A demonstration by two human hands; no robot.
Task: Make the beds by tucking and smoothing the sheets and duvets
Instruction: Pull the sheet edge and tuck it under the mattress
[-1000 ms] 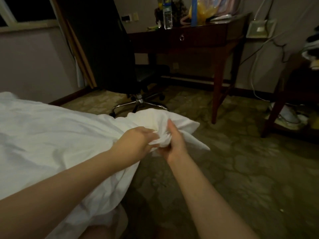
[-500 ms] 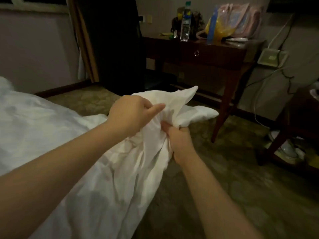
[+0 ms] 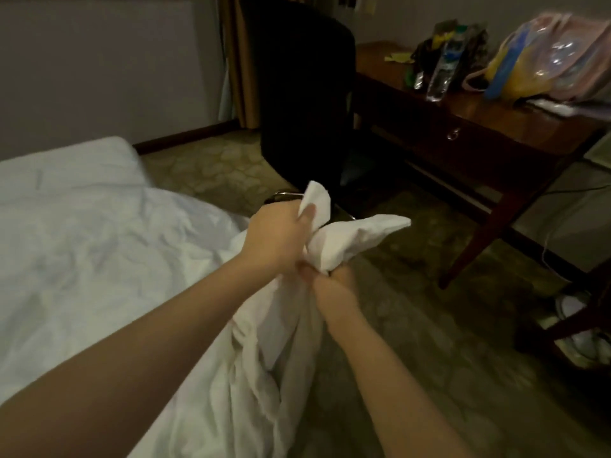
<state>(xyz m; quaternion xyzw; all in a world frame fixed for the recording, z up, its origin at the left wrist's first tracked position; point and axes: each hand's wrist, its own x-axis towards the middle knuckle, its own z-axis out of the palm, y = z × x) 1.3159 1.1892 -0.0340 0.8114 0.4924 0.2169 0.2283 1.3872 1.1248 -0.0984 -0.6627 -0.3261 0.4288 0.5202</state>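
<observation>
The left hand (image 3: 281, 236) gripped a bunched corner of the white duvet (image 3: 132, 259), its thumb pinching an upright fold. The right hand (image 3: 334, 287), just below and touching it, clenched the same bunch from underneath. That corner was held up past the bed's (image 3: 109, 150) edge, over the floor (image 3: 429, 325); the rest lay rumpled across the bed. Behind stood a chair (image 3: 297, 110) and a worktop (image 3: 489, 117) carrying a bottle (image 3: 441, 74).

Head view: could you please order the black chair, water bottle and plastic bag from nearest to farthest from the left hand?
1. Black chair, just beyond the left hand.
2. Water bottle, on the desk.
3. Plastic bag, farther right.
</observation>
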